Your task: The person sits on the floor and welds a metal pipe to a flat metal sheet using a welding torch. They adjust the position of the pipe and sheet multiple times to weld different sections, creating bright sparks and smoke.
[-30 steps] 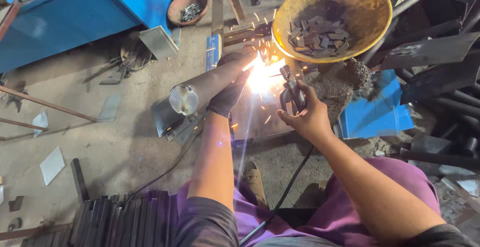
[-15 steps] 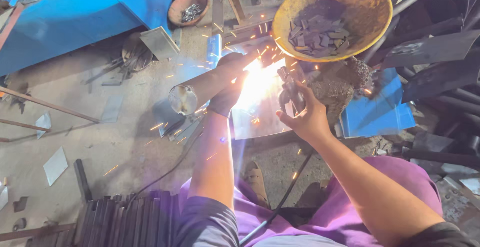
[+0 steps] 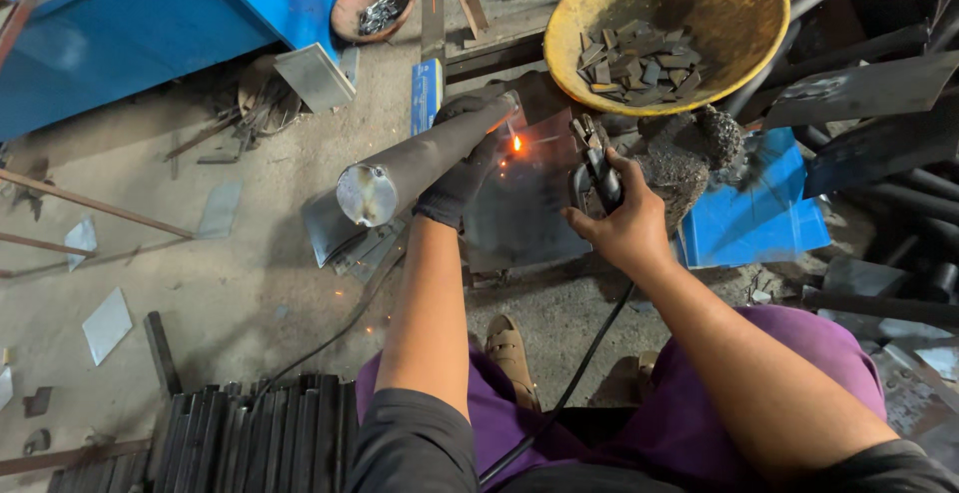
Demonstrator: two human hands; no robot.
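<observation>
A: Where is free room for a hand?

B: Left side mostly. The concrete floor (image 3: 230,303) is open there, only thin rods (image 3: 90,208) and small metal plates (image 3: 105,325) lie on it.

A: And fwd?

B: Blocked. The yellow bowl (image 3: 744,48) with metal pieces stands just behind the steel pipe (image 3: 425,158), and wood beams near it.

A: Right side?

B: Tight. Dark lump (image 3: 689,153), blue sheet (image 3: 749,223), dark bars beyond. Btw the black cable (image 3: 584,363) runs between the knees, and the stack of dark strips (image 3: 250,433) fills the near-left corner.
</observation>
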